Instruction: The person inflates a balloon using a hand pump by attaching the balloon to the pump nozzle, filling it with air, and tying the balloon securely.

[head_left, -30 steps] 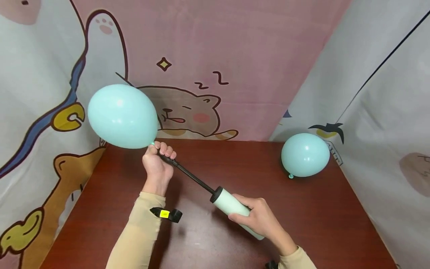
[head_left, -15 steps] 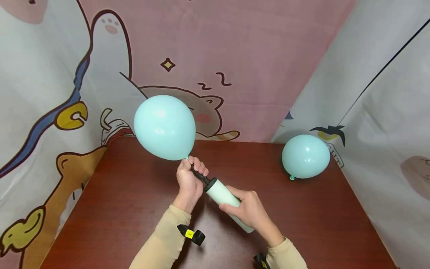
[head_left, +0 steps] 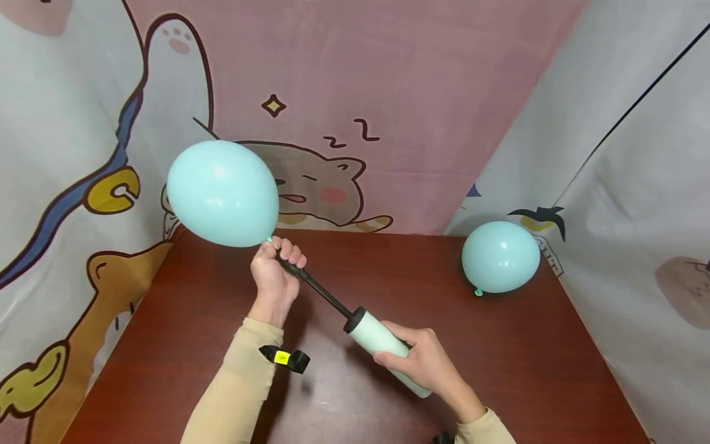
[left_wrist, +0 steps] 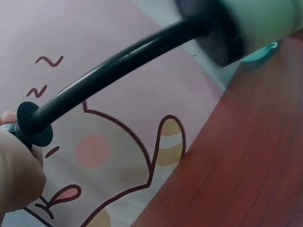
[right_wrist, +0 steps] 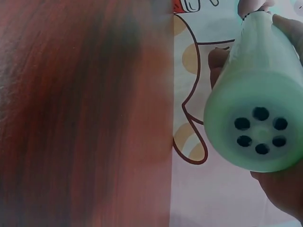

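Observation:
A balloon pump (head_left: pixel 383 345) with a pale green barrel and black rod is held slantwise above the table. My left hand (head_left: pixel 275 277) grips the black nozzle end of its rod, and the neck of a large light-blue balloon (head_left: pixel 222 194) is at the fingertips there. My right hand (head_left: pixel 427 361) grips the green barrel. A length of black rod (left_wrist: pixel 113 68) shows between the hands in the left wrist view. The right wrist view looks onto the barrel's end (right_wrist: pixel 262 130), which has several round holes, with fingers around it.
A smaller, tied light-blue balloon (head_left: pixel 501 258) rests at the table's back right. The brown table (head_left: pixel 355 265) meets cartoon-printed cloth (head_left: pixel 432 111) at the back and sides. Black straps with small devices (head_left: pixel 285 359) are on the wrists.
Half a second ago the rod was pushed into the barrel with my hands close together. Now it is drawn out again, my left hand and the balloon having moved left and away.

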The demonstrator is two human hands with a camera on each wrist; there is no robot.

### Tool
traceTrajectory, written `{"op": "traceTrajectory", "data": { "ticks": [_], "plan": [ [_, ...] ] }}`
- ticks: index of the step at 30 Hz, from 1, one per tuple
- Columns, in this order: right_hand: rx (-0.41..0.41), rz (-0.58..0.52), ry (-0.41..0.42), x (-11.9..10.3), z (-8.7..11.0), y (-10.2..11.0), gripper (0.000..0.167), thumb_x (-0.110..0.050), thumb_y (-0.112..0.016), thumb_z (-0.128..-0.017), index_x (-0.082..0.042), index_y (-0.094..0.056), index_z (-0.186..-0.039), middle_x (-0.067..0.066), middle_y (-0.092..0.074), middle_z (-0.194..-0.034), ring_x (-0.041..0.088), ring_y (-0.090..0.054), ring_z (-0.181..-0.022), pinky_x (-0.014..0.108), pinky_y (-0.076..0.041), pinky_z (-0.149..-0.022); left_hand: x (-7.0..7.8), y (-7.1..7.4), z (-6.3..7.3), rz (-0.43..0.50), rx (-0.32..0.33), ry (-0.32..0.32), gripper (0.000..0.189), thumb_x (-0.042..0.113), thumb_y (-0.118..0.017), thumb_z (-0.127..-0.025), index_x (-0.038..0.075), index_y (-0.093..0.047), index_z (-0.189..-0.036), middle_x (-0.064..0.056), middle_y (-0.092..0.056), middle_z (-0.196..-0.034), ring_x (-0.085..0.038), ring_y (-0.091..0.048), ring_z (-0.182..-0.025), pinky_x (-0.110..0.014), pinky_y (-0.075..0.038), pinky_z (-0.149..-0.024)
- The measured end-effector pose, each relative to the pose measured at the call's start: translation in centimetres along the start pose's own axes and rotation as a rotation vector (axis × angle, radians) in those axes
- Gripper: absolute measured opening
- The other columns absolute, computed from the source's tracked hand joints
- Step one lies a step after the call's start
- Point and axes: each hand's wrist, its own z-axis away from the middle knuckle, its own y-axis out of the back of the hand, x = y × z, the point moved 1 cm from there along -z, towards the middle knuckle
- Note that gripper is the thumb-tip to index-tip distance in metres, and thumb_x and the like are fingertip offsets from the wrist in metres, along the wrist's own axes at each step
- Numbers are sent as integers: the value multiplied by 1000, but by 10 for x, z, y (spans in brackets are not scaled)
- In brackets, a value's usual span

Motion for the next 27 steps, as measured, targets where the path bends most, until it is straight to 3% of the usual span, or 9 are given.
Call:
{"op": "traceTrajectory", "data": {
  "ticks": [4, 8, 17, 20, 23, 27],
  "plan": [
    [-6, 0, 3, 5, 6, 3, 44, -23, -86, -83, -14, -75, -125, 3, -78, -106, 2, -65, -76, 25, -54, -64, 10, 4, -5, 10, 21, -15, 38, 4, -17, -103, 16, -37, -73, 4, -37, -57, -11, -34, -50, -23, -30, -49],
    [-6, 26, 12, 6, 5, 3, 45, -22, -87, -81, -13, -75, -124, 4, -78, -107, 1, -65, -77, 24, -54, -64, 6, 6, -2, 29, 42, -18, 39, 9, -18, -108, 16, -37, -75, 4, -37, -57, -11, -34, -51, -23, -30, -49],
    [49, 64, 18, -10, -17, -4, 45, -23, -87, -80, -12, -76, -122, 3, -78, -100, 2, -63, -72, 22, -52, -63, -48, -7, 26, -32, -17, 50, 33, 8, -22, -105, 15, -36, -77, 4, -38, -59, -11, -35, -52, -25, -30, -51],
    [71, 44, 20, -14, -23, -7, 43, -23, -87, -81, -13, -76, -122, 2, -78, -99, 2, -62, -71, 22, -52, -62, -56, -11, 34, -42, -36, 53, 33, 9, -23, -106, 15, -37, -77, 5, -38, -59, -10, -36, -52, -24, -31, -50],
    [73, 19, 15, -16, -26, -10, 43, -22, -87, -81, -13, -76, -122, 2, -78, -100, 3, -63, -72, 23, -52, -63, -53, -11, 35, -43, -40, 59, 33, 9, -23, -105, 15, -37, -76, 4, -38, -58, -11, -36, -51, -24, -31, -49],
    [59, 4, 17, -16, -24, -11, 44, -22, -87, -81, -13, -76, -123, 3, -78, -100, 3, -64, -72, 23, -54, -64, -39, -10, 29, -44, -39, 62, 33, 5, -22, -101, 16, -36, -72, 4, -38, -56, -11, -35, -50, -25, -30, -49]
  ]
}}
